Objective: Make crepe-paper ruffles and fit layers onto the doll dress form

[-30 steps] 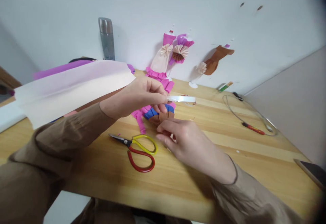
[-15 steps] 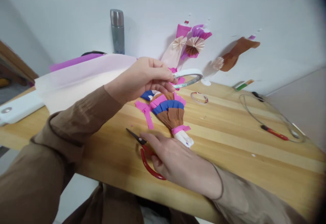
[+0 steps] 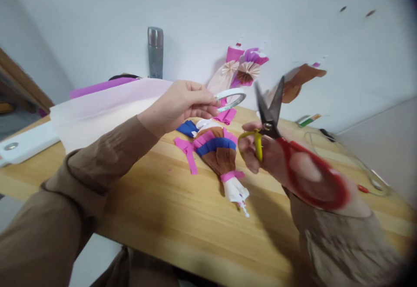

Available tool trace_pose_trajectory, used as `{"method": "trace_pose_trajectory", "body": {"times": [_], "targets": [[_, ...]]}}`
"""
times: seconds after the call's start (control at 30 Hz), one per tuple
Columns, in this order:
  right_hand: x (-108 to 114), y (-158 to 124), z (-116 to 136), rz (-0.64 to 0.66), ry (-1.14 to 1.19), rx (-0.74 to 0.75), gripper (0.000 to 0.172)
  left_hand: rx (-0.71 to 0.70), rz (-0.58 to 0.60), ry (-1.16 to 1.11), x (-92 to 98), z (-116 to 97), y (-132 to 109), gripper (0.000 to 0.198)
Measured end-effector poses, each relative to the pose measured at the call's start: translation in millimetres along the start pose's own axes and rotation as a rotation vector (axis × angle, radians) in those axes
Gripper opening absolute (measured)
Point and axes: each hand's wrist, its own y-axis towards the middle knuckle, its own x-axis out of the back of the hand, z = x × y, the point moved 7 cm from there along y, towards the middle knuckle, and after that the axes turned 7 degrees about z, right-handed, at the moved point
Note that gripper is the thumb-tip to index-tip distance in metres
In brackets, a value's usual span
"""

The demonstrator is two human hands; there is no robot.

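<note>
My left hand pinches a white roll of tape and holds it up above the table. My right hand grips scissors with a yellow and a red handle; the dark blades are parted and point upward, just right of the tape. Below both hands a paper-craft doll in pink, blue, brown and white layers lies on the wooden table. A loose pink paper strip lies beside its left edge.
Large sheets of pale pink and magenta paper lie at the back left. A steel flask stands against the wall. Finished paper dolls and a brown one lean on the wall. A wire loop with a red tool lies right.
My right hand picked the scissors up off the table and raised them, blades open, toward the tape. My left hand kept the tape roll lifted. The doll now lies uncovered.
</note>
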Motion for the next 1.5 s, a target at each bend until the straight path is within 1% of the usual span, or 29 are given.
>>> {"method": "trace_pose_trajectory", "body": {"times": [0.03, 0.1, 0.2, 0.3, 0.37, 0.43, 0.53, 0.6, 0.77, 0.87, 1.03, 1.1, 1.23, 1.33, 1.5], "targets": [[0.2, 0.3, -1.8, 0.022, 0.097, -0.001, 0.068, 0.003, 0.010, -0.013, -1.3, 1.0, -0.2, 0.013], [-4.3, 0.1, -7.1, 0.082, 0.302, -0.039, 0.065, 0.001, 0.027, -0.025, -3.2, 2.0, -0.1, 0.013], [-12.0, -0.5, -12.2, 0.101, 0.395, -0.099, 0.061, 0.002, 0.056, -0.011, -5.3, 3.4, 1.4, 0.012], [-19.8, 1.9, -11.1, 0.116, 0.477, -0.105, 0.057, 0.019, 0.078, 0.010, -7.1, 6.4, 3.2, 0.011], [-23.0, 4.0, -10.1, 0.130, 0.496, -0.126, 0.057, 0.034, 0.088, 0.016, -8.2, 9.0, 3.7, 0.011], [-23.6, 5.1, -8.8, 0.142, 0.486, -0.150, 0.061, 0.041, 0.107, 0.018, -10.2, 11.1, 3.7, 0.012], [-22.1, 4.9, -9.0, 0.150, 0.456, -0.182, 0.067, 0.028, 0.131, 0.044, -13.4, 12.3, 3.3, 0.014], [-21.1, 5.0, -11.4, 0.140, 0.460, -0.190, 0.068, 0.013, 0.123, 0.083, -14.3, 11.9, 3.1, 0.014], [-21.4, 9.9, -18.4, 0.077, 0.630, -0.087, 0.058, -0.023, 0.112, 0.148, -15.5, 10.3, 3.3, 0.014], [-22.8, 12.1, -22.3, 0.050, 0.707, -0.066, 0.054, -0.037, 0.114, 0.153, -15.5, 10.3, 3.5, 0.013], [-22.8, 13.4, -22.7, 0.027, 0.758, -0.057, 0.057, -0.055, 0.106, 0.208, -14.6, 8.7, 3.6, 0.013], [-24.2, 13.9, -20.8, 0.057, 0.753, -0.052, 0.058, -0.059, 0.094, 0.237, -13.6, 8.0, 3.9, 0.013], [-27.5, 13.9, -18.2, 0.098, 0.780, -0.058, 0.058, -0.061, 0.095, 0.260, -12.6, 8.8, 4.6, 0.012], [-28.2, 13.3, -19.5, 0.062, 0.818, -0.074, 0.058, -0.060, 0.099, 0.265, -12.1, 9.8, 4.8, 0.012], [-29.8, 12.4, -26.6, -0.016, 0.813, -0.147, 0.049, -0.043, 0.081, 0.276, -12.3, 8.0, 4.5, 0.016]]}}
